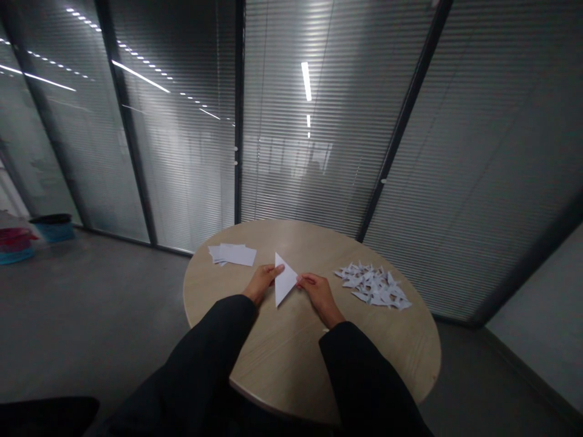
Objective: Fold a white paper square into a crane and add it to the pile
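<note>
A sheet of white paper (284, 284), folded into a triangle, is held up over the middle of the round table. Its long edge faces left and one corner points right. My left hand (263, 281) grips the long edge, thumb lying on top of the paper. At the right corner, the fingertips of my right hand (317, 292) pinch the tip. To the left lies a small stack of white paper sheets (237, 254), slightly fanned. A pile of small pointed folded paper pieces (376, 285) spreads out at the right.
The round wooden table (273, 370) stands close to a glass partition with blinds (305, 152). On the floor at far left are a blue bin with a black liner (53, 229) and a blue bin with a red liner (16, 244).
</note>
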Demonstrator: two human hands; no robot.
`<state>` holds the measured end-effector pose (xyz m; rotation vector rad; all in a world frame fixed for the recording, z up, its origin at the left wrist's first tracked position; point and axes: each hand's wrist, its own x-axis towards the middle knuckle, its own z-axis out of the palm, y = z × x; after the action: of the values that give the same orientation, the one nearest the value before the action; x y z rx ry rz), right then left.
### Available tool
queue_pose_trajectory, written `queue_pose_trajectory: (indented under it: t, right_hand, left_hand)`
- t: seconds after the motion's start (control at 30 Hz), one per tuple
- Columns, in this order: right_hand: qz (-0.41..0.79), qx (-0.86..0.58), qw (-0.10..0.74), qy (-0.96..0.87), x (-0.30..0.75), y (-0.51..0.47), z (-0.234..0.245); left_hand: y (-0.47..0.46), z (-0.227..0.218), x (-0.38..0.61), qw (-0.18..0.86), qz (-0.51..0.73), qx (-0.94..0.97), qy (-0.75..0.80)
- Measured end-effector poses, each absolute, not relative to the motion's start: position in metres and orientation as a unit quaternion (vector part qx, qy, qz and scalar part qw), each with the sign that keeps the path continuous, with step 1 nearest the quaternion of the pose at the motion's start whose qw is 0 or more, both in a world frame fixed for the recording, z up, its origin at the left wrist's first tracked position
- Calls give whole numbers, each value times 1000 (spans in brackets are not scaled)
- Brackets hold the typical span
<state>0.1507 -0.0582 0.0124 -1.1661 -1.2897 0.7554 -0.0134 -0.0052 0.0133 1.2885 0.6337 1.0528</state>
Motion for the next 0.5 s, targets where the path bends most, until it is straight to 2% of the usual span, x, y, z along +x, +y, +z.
queue_pose_trajectory:
  t: [0.5]
  right_hand:
    - [347,-490,562,-569,149,-59,12]
  left_hand:
    - [-12,21,-13,657,500,509,244]
